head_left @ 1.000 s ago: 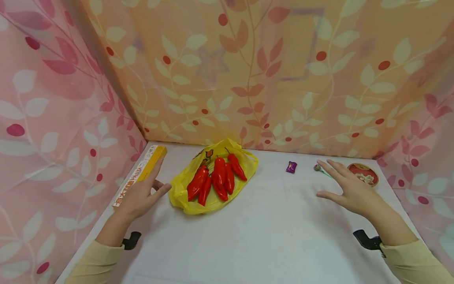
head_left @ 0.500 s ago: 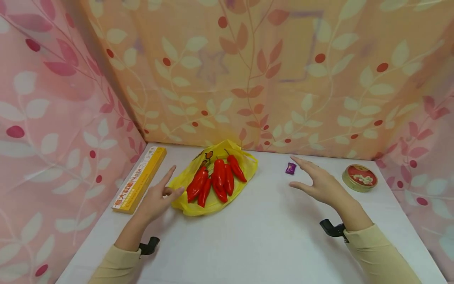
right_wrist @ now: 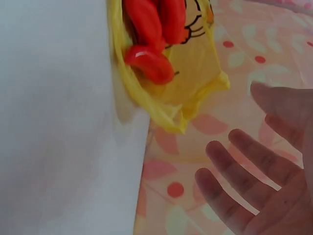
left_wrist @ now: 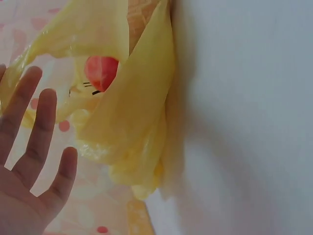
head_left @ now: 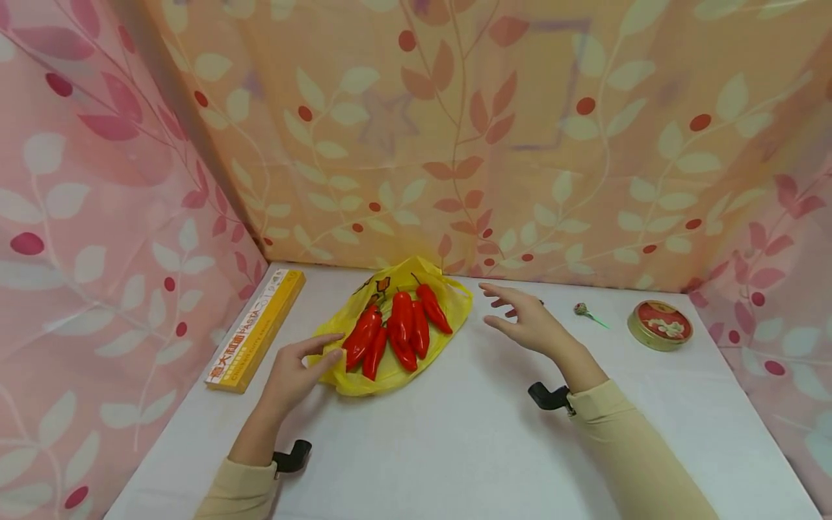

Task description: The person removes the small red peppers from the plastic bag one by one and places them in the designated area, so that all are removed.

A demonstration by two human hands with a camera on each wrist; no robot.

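A yellow plastic bag [head_left: 370,383] lies spread on the table, with several red chili peppers [head_left: 403,318] inside its open mouth. My left hand [head_left: 292,375] is at the bag's left edge, fingertips overlapping the rim in the head view. In the left wrist view, the fingers [left_wrist: 41,127] are spread and straight beside the yellow plastic. My right hand [head_left: 526,321] hovers just right of the bag, fingers pointing toward it. The right wrist view shows its fingers [right_wrist: 264,166] relaxed and apart from the bag's rim [right_wrist: 166,120], holding nothing.
A yellow and white pasta box [head_left: 256,328] lies along the table's left side. A small item with a green stick [head_left: 588,314] and a round red-topped tin [head_left: 661,325] sit at the back right. Floral curtains [head_left: 455,144] enclose the back and sides.
Both hands have moved inward to the bag, the left going right and the right going left. The purple wrapped candy is now mostly hidden behind the right hand. The bag stays put.
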